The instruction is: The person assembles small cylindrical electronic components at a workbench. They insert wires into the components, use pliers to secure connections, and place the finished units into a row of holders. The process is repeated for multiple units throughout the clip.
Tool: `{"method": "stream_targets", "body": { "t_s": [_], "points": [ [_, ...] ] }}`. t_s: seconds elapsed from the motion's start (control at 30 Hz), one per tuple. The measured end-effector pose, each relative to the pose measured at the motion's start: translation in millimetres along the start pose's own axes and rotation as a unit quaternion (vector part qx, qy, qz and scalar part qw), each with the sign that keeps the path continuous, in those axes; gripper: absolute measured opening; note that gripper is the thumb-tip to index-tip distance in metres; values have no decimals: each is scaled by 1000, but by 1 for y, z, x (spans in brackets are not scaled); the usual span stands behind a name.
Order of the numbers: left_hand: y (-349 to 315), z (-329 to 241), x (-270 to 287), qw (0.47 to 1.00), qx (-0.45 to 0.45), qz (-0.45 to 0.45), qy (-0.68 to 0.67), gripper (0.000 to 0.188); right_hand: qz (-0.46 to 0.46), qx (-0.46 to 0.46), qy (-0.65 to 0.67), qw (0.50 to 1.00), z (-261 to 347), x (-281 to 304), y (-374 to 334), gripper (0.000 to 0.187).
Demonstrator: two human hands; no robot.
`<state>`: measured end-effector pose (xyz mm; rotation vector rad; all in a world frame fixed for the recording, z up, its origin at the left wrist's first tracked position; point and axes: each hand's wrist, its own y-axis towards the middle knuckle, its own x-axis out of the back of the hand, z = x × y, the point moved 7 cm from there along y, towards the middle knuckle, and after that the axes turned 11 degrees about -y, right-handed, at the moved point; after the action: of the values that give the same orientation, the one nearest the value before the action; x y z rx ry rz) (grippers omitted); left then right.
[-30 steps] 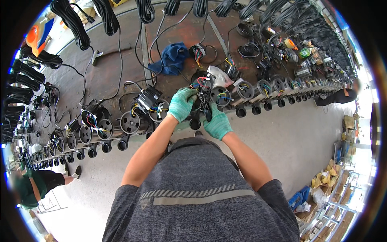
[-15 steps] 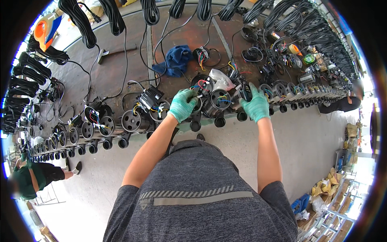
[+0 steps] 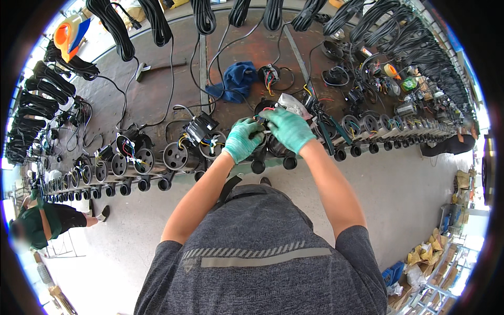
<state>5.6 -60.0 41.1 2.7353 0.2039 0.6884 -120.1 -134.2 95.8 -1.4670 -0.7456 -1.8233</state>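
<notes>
My left hand [image 3: 244, 139], in a green glove, is closed with its fingertips at thin coloured wires [image 3: 268, 108] of a dark round motor part. My right hand [image 3: 290, 129], gloved alike, reaches in from the right, its bent fingers pinching at the same wires. The fingertips of both hands nearly meet, and the wire ends between them are hidden. Under the hands stand round metal housings, mostly covered. A pair of pliers [image 3: 326, 134] with dark green handles rests on the housings right of my right hand. Just behind that hand lies a clear plastic bag [image 3: 294, 105] of small white pieces.
Housings with wires [image 3: 175, 156] line the bench's near edge on both sides. A black motor block [image 3: 199, 127] sits left of my hands. A blue cloth [image 3: 238, 81] lies behind. Black cable bundles [image 3: 203, 17] hang along the far side. A person [image 3: 42, 220] stands far left.
My right hand has moved left from the pliers to the wires beside my left hand. The pliers now lie uncovered on the housings. My left hand has barely moved.
</notes>
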Motion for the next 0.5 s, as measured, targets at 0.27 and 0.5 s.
{"method": "stream_targets", "body": {
  "t_s": [0.27,0.5],
  "points": [
    [-1,17,-3,998,35,-11,-46,22,-81,10,-31,996,-27,-22,20,18],
    [0,20,-3,989,147,-4,-33,19,-84,-159,34,983,-51,-25,-14,14]
  ]
}}
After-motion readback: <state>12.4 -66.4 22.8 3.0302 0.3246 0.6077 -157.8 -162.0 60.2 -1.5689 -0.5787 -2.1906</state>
